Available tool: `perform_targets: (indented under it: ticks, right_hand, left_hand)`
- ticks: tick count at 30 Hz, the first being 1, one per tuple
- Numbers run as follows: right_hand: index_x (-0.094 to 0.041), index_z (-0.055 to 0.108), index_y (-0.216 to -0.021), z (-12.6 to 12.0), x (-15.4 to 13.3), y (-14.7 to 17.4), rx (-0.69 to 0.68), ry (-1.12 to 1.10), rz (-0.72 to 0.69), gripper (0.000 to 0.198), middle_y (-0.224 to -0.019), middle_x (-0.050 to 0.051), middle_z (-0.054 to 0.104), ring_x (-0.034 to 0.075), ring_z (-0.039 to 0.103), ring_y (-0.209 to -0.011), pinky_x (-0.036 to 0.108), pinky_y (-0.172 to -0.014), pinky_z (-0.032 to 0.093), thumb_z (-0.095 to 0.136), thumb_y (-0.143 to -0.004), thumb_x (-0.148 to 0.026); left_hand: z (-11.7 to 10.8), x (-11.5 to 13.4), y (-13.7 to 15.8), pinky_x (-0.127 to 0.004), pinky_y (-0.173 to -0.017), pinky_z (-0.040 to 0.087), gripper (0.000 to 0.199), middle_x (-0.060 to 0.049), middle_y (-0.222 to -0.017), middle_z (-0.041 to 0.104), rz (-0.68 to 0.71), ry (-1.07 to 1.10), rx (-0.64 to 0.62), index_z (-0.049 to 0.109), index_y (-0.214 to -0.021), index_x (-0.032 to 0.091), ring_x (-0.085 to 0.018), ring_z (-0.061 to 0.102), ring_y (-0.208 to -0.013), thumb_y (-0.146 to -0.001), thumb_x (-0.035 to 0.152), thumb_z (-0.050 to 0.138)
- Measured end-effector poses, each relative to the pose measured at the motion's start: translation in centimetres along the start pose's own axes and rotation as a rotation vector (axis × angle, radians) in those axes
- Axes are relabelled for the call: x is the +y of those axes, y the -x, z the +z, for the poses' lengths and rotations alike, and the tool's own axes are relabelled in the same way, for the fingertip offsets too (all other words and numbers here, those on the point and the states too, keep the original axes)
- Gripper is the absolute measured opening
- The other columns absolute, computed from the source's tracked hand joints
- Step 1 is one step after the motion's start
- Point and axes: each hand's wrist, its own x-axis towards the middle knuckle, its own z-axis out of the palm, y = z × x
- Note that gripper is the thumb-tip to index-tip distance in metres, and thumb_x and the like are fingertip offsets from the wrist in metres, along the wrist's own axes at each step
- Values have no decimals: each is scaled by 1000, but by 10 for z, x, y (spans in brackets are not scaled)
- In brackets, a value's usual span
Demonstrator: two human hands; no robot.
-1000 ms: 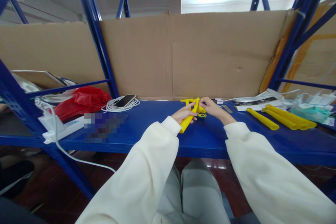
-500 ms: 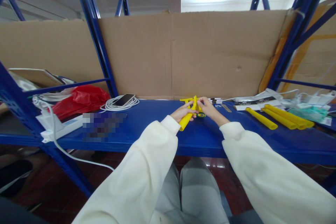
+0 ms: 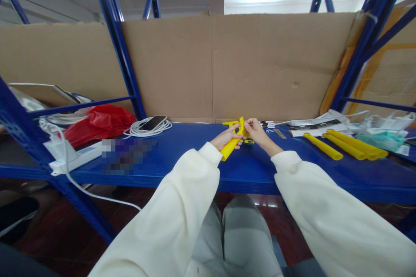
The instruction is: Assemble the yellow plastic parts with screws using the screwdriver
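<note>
Work looks unfinished — the left hand (image 3: 223, 139) clasps a yellow tube (image 3: 229, 149) over the blue shelf (image 3: 182, 151); the right hand (image 3: 255, 131) is at its far end, grip unclear — while spare yellow tubes (image 3: 347, 145) lie aside.

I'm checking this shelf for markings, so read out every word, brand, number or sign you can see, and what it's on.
No text is readable.
White package with a black band: any marks too small and blurred to read.
Metal strip: too small to tell.
Yellow tube in the left hand: no lettering visible.
Pixelated patch on the blue shelf: unreadable.
</note>
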Motion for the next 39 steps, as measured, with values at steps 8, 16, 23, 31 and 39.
perform_targets:
  ticks: [8,16,23,31,39]
  right_hand:
    - [-26,38,-83,0,-3,2,-37,-193,50,49,-78,-4,51,14,53,-71,30,-70,48,66,-72,-65]
    - [-25,41,-81,-4,-11,5,-52,-255,61,50,-74,-5,52,13,53,-67,28,-66,47,71,-68,-64]
    - [-25,42,-77,-5,-11,5,-58,-281,108,57,-72,-4,54,14,53,-68,28,-64,46,72,-62,-71]
    - [-25,45,-78,-2,-6,0,31,-118,121,57,-74,-1,56,16,56,-74,30,-69,48,60,-67,-78]
    - [-20,59,-71,-46,-7,2,-321,358,47,37,-74,4,66,19,60,-71,32,-69,49,69,-73,-56]
  left_hand:
    - [1,2,4,-18,-44,37,76,0,-77,56,5,11,-46,23,-153,24,-8,48,-46,-85,0,46]
    - [-4,2,2,-18,-44,37,79,0,-79,56,-16,45,-119,24,-152,24,-8,48,-46,-81,1,51]
    - [-8,0,-1,-17,-43,37,80,0,-79,58,2,74,-140,25,-152,26,-7,50,-46,-82,1,53]
    - [-13,-5,-9,-17,-43,35,72,0,-78,60,46,164,-121,33,-145,26,-7,48,-45,-80,3,56]
    - [-7,2,-4,-18,-43,34,66,0,-76,58,85,243,114,34,-142,25,-7,44,-43,-83,-2,47]
